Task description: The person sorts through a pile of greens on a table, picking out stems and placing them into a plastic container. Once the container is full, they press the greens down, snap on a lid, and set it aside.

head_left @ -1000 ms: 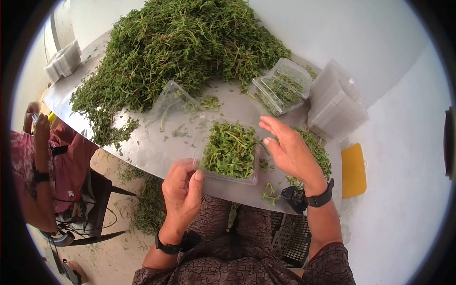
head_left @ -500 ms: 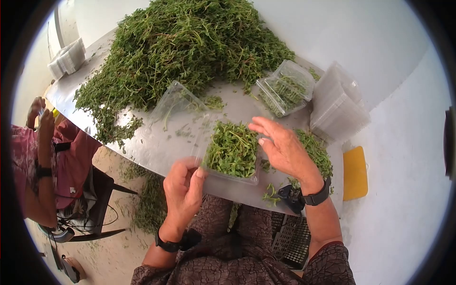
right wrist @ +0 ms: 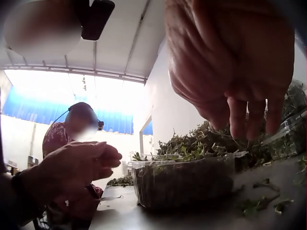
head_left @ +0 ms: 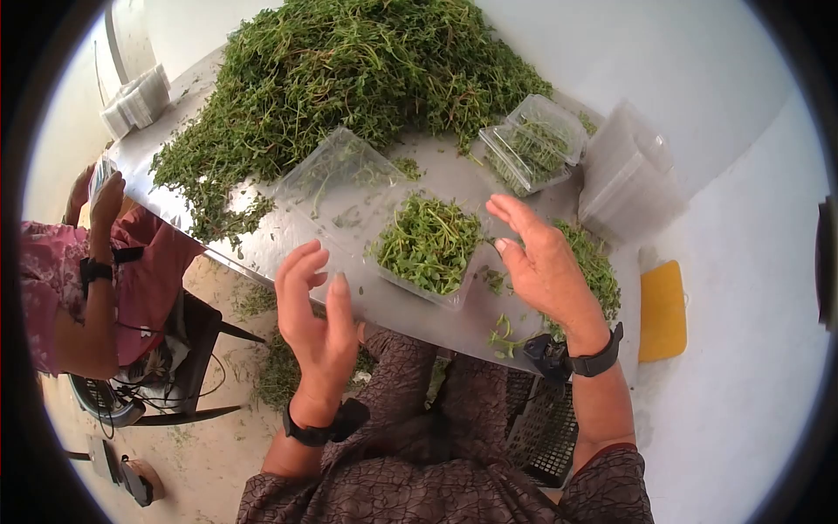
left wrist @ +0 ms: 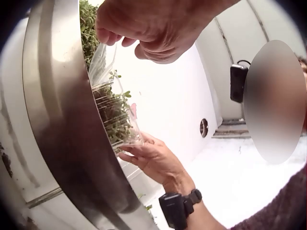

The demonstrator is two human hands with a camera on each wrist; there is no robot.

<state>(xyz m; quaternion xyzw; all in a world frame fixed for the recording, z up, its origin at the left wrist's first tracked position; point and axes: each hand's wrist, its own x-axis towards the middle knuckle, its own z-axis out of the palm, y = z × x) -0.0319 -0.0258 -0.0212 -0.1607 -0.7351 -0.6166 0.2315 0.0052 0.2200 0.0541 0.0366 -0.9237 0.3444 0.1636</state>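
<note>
A clear plastic clamshell box (head_left: 426, 291) filled with leafy green stems (head_left: 428, 240) sits on the metal table, its lid (head_left: 325, 179) lying back to the far left. My left hand (head_left: 316, 327) is raised left of the box, fingers apart and slightly bent, with nothing in it. On the other side, my right hand (head_left: 546, 271) holds its fingers out straight, fingertips close to the box's right edge. In the right wrist view the box's side wall (right wrist: 184, 184) shows below the right hand (right wrist: 235, 67).
A large heap of greens (head_left: 349, 79) covers the table's back. At the right are another filled clamshell (head_left: 528, 153), a stack of empty boxes (head_left: 628, 179) and a smaller pile of greens (head_left: 594, 271). Another person (head_left: 78, 288) sits at the left. A black crate (head_left: 543, 437) stands below the table.
My left hand has let go of the box's near left corner and moved left, its fingers spreading. The box has turned slightly. My right hand stays by its right side.
</note>
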